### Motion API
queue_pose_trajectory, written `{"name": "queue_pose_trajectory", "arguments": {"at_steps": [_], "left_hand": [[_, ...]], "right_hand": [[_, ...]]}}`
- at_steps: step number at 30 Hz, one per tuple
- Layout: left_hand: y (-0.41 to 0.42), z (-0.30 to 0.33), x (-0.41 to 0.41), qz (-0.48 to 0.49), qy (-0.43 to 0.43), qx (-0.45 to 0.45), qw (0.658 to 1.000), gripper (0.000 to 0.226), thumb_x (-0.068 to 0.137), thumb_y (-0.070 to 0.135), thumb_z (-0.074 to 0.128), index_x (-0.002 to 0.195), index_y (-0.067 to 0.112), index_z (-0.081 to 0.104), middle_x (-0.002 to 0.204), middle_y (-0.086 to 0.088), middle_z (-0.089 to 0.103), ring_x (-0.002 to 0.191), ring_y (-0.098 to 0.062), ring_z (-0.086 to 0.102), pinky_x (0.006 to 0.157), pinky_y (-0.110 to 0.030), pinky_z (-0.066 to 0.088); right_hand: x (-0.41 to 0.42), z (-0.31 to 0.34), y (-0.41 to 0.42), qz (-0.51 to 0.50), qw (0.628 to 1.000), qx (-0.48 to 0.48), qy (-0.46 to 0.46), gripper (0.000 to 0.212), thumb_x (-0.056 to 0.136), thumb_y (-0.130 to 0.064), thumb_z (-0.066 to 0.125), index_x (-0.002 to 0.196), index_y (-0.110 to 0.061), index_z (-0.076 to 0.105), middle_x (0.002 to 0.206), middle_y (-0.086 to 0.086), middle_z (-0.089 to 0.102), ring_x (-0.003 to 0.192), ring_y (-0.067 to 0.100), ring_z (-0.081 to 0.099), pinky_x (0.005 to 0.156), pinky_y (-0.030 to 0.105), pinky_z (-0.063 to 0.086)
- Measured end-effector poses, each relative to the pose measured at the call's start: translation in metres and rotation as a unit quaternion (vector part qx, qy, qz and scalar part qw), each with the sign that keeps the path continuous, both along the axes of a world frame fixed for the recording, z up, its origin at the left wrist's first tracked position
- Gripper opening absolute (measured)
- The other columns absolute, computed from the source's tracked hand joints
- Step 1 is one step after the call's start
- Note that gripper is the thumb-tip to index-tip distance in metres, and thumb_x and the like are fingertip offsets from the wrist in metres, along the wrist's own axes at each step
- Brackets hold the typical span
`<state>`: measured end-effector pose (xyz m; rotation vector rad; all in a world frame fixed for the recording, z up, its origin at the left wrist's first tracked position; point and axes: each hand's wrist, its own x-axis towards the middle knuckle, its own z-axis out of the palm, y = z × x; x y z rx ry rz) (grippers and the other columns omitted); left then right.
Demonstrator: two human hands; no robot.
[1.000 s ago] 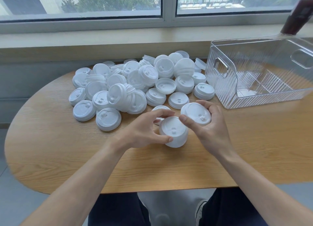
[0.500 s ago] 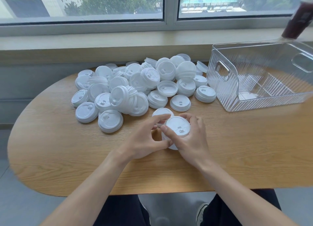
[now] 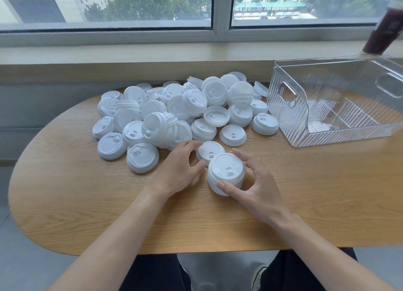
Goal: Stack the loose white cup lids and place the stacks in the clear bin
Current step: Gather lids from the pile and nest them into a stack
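Right hand [image 3: 255, 181] is curled round the short stack of white plastic cup lids [image 3: 225, 174] on the oval wooden table [image 3: 87, 203], left hand [image 3: 178, 168] relaxed beside; the stack could be toppled by a loose grip before the clear ribbed plastic bin [image 3: 290, 114] is reached.

A rounded, light oak-grain wooden table [image 3: 305, 203] fills the middle of the view, its curved left end standing out over a pale grey floor [image 3: 19, 266]. Behind the table runs a long beige window sill [image 3: 130, 57], and above that a grey-framed window [image 3: 221, 9] with a vertical bar between two panes. Through the glass show green trees [image 3: 148, 5], a pale building with rows of small windows [image 3: 43, 1] on the left and a teal-roofed structure [image 3: 268, 5] on the right. A dark maroon bottle with a pale cap [image 3: 383, 27] stands on the sill at the far right, blurred and leaning in the wide lens. Under the table's near edge show dark trouser legs [image 3: 157, 273] and a dark shoe with a white sole [image 3: 258, 277].
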<state>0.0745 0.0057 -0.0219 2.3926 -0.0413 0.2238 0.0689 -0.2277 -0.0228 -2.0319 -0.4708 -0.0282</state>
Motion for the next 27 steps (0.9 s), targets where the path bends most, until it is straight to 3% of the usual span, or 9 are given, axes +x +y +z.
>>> {"name": "queue_pose_trajectory", "arguments": {"at_steps": [4, 9, 16, 22, 27], "left_hand": [[-0.004, 0.001, 0.008, -0.013, 0.007, 0.023, 1.0, 0.064, 0.093, 0.051, 0.07, 0.148, 0.023, 0.054, 0.143, 0.006, 0.057, 0.133, -0.011, 0.052, 0.114, -0.036, 0.041], [-0.009, -0.001, 0.015, -0.011, 0.011, 0.07, 0.997, 0.07, 0.092, 0.053, 0.071, 0.151, 0.021, 0.051, 0.147, 0.003, 0.058, 0.139, -0.016, 0.046, 0.115, -0.033, 0.037], [-0.007, 0.0, 0.001, 0.049, -0.043, -0.034, 0.997, 0.062, 0.09, 0.052, 0.075, 0.139, 0.018, 0.06, 0.13, 0.004, 0.067, 0.12, -0.015, 0.062, 0.103, -0.043, 0.052], [-0.005, 0.021, -0.015, 0.072, -0.111, -0.125, 0.983, 0.056, 0.085, 0.054, 0.079, 0.131, 0.025, 0.065, 0.115, 0.023, 0.069, 0.112, 0.006, 0.064, 0.094, -0.014, 0.051], [-0.018, 0.035, -0.027, -0.011, -0.096, -0.106, 0.99, 0.06, 0.08, 0.058, 0.079, 0.13, 0.028, 0.064, 0.121, 0.02, 0.069, 0.115, 0.002, 0.064, 0.093, -0.023, 0.054]], "right_hand": [[-0.001, -0.002, 0.002, -0.001, 1.0, 0.004, -0.007, 0.072, 0.073, -0.048, 0.091, 0.135, -0.037, 0.057, 0.131, -0.027, 0.059, 0.127, -0.002, 0.053, 0.105, 0.021, 0.044], [0.001, -0.007, 0.004, -0.012, 1.0, 0.021, -0.009, 0.078, 0.071, -0.066, 0.083, 0.136, -0.031, 0.06, 0.13, -0.025, 0.062, 0.127, -0.001, 0.055, 0.104, 0.024, 0.048], [0.003, -0.017, -0.004, 0.017, 1.0, 0.016, 0.004, 0.101, 0.064, -0.067, 0.089, 0.149, -0.034, 0.046, 0.14, -0.02, 0.057, 0.128, 0.002, 0.054, 0.103, 0.014, 0.043], [0.002, -0.016, -0.003, 0.016, 0.999, 0.03, -0.008, 0.089, 0.067, -0.065, 0.084, 0.143, -0.031, 0.053, 0.135, -0.026, 0.059, 0.129, 0.001, 0.054, 0.102, 0.014, 0.043], [0.001, -0.014, -0.003, 0.021, 0.999, 0.046, 0.002, 0.084, 0.068, -0.064, 0.085, 0.141, -0.033, 0.055, 0.131, -0.024, 0.062, 0.125, 0.002, 0.058, 0.098, 0.013, 0.045]]}}
